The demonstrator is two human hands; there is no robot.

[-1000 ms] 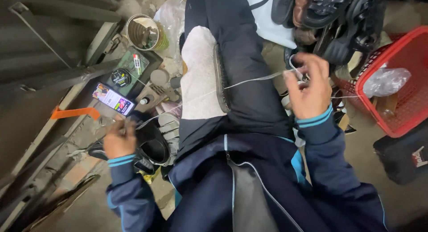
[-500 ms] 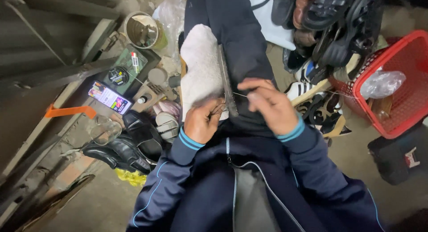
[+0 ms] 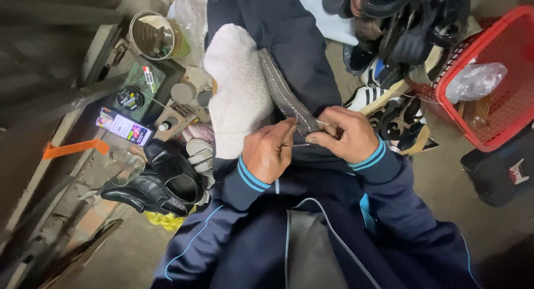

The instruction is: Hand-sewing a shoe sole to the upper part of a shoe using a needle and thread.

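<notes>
A grey shoe sole (image 3: 281, 91) with a stitched edge lies along my lap, beside a white fleecy cloth (image 3: 236, 83). My left hand (image 3: 270, 150) pinches a thin needle or thread at the sole's near end. My right hand (image 3: 342, 134) grips the same end of the sole from the right, fingers closed around it. Both hands touch each other over my dark blue trousers. A pale thread runs between the fingertips.
A black leather shoe (image 3: 158, 180) lies on the floor at my left. Farther left are a tin can (image 3: 153, 34), small tins and a phone (image 3: 123, 126) on a tray. A pile of shoes (image 3: 400, 28) and a red basket (image 3: 492, 78) stand at the right.
A second ago my arms were spread wide, pulling thread taut. Both hands have since come together at the sole's near end on my lap.
</notes>
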